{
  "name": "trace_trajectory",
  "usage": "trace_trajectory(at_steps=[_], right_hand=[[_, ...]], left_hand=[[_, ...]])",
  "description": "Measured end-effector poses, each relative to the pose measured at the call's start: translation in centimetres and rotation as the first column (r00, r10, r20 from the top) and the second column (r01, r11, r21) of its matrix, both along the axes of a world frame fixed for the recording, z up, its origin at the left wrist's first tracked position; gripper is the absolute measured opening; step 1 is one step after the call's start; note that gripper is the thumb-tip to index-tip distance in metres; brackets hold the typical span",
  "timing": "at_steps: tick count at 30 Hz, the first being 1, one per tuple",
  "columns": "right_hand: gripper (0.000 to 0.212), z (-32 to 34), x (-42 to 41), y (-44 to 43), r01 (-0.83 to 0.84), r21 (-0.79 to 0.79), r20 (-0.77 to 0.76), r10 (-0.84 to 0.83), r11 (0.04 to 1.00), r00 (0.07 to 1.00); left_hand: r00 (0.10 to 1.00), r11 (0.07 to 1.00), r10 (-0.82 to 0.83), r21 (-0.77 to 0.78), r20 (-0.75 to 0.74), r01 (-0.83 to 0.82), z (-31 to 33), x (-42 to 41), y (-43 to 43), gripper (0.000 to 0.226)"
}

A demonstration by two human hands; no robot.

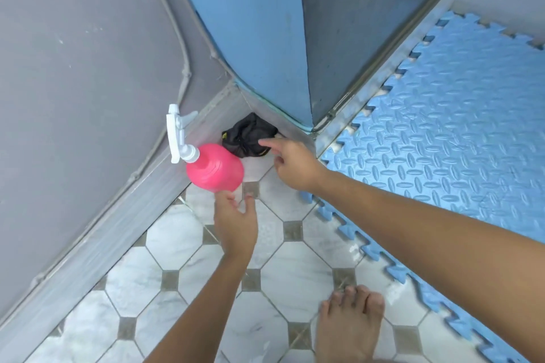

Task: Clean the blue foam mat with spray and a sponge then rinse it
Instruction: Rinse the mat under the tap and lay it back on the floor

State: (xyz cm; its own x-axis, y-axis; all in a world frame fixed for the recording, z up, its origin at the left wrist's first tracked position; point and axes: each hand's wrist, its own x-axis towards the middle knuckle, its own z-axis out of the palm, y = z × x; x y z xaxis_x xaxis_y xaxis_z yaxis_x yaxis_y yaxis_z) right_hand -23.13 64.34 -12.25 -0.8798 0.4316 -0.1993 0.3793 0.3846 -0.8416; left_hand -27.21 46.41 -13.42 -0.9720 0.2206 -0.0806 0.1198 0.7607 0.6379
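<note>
Well, left grip (236, 222): released, fingers spread and relaxed, fingertips just beside the base of the spray bottle (215, 168); whether they touch it cannot be told.
right grip (295, 166): holding nothing, forefinger straight with its tip on the black bundle (247, 138), other fingers loosely bent.
spray bottle: pink body, white trigger head, at 12 o'clock of the left grip, close to the grey wall (73, 68).
black bundle: crumpled, in the corner at 10 o'clock of the right grip; cloth or sponge, cannot tell.
blue foam mat (442, 127): flat on the floor (177, 244) at 3 o'clock, toothed edges, under the right forearm.
floor: white tiles with grey squares.
bare foot (351, 327): at 5 o'clock on the tiles, near the mat's edge.
</note>
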Motion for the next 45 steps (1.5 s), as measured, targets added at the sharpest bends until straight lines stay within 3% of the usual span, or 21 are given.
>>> trace_trajectory(at_steps=[2, 6, 9, 14, 19, 22, 25, 27, 29, 32, 34, 38, 41, 43, 45], right_hand=[[0.060, 0.2, 3.5, 1.2, -0.070, 0.200, 0.026, 0.067, 0.977, 0.997], [0.050, 0.3, 10.4, 5.3, -0.020, 0.418, 0.063, -0.007, 0.908, 0.998], [0.044, 1.5, 14.1, 8.5, 0.080, 0.458, 0.084, -0.133, 0.885, 0.988], [0.040, 5.7, 17.6, 12.6, 0.239, 0.481, 0.085, -0.316, 0.844, 0.945], [0.037, 11.4, 19.5, 16.0, 0.384, 0.498, 0.002, -0.443, 0.778, 0.896], [0.035, 14.4, 19.8, 17.3, 0.495, 0.447, -0.077, -0.519, 0.745, 0.851], [0.027, 17.6, 20.1, 18.5, 0.620, 0.360, -0.193, -0.594, 0.697, 0.781], [0.019, 19.9, 20.4, 19.5, 0.681, 0.310, -0.272, -0.625, 0.663, 0.732], [0.018, 22.6, 20.4, 20.5, 0.723, 0.269, -0.330, -0.644, 0.637, 0.690], [0.027, 27.2, 19.4, 23.0, 0.767, 0.227, -0.431, -0.644, 0.601, 0.632], [0.032, 32.7, 18.9, 25.1, 0.784, 0.208, -0.551, -0.591, 0.586, 0.588], [0.044, 40.7, 15.8, 28.2, 0.785, 0.186, -0.684, -0.496, 0.591, 0.535], [0.038, 46.7, 13.3, 29.3, 0.677, 0.422, -0.590, -0.385, 0.603, 0.710], [0.047, 48.2, 11.7, 29.6, 0.532, 0.585, -0.423, -0.329, 0.612, 0.844], [0.060, 47.6, 10.8, 30.1, 0.386, 0.685, -0.234, -0.315, 0.618, 0.920]], left_hand=[[0.977, 0.985, -0.173, 0.008, 0.128, 0.174, 0.0, 1.8, 2.4, 0.021], [0.851, 0.882, -0.439, -0.040, 0.287, 0.469, -0.8, 2.6, 9.3, 0.043], [0.757, 0.784, -0.541, -0.106, 0.367, 0.611, 0.2, 3.6, 12.5, 0.054], [0.703, 0.630, -0.550, -0.329, 0.451, 0.704, 4.4, 3.2, 14.5, 0.065], [0.641, 0.530, -0.617, -0.360, 0.456, 0.768, 12.2, 4.0, 16.1, 0.077], [0.561, 0.569, -0.641, -0.167, 0.524, 0.805, 17.2, 4.2, 17.3, 0.074], [0.309, 0.644, -0.590, 0.205, 0.746, 0.737, 21.3, 3.3, 20.2, 0.085], [0.228, 0.673, -0.600, 0.330, 0.767, 0.663, 22.1, 3.1, 22.4, 0.091], [0.236, 0.653, -0.647, 0.368, 0.724, 0.662, 22.9, 4.5, 23.9, 0.069], [0.391, 0.610, -0.733, 0.285, 0.556, 0.739, 23.7, 6.1, 25.9, 0.032], [0.458, 0.592, -0.778, 0.257, 0.430, 0.764, 27.1, 6.1, 27.1, 0.023], [0.506, 0.604, -0.783, 0.245, 0.363, 0.759, 32.8, 3.9, 27.5, 0.028], [0.523, 0.588, -0.799, 0.203, 0.298, 0.783, 36.9, 2.7, 27.3, 0.026], [0.535, 0.590, -0.801, 0.207, 0.268, 0.780, 38.5, 2.3, 26.8, 0.023], [0.552, 0.597, -0.800, 0.217, 0.236, 0.772, 39.4, 1.8, 26.3, 0.023]])
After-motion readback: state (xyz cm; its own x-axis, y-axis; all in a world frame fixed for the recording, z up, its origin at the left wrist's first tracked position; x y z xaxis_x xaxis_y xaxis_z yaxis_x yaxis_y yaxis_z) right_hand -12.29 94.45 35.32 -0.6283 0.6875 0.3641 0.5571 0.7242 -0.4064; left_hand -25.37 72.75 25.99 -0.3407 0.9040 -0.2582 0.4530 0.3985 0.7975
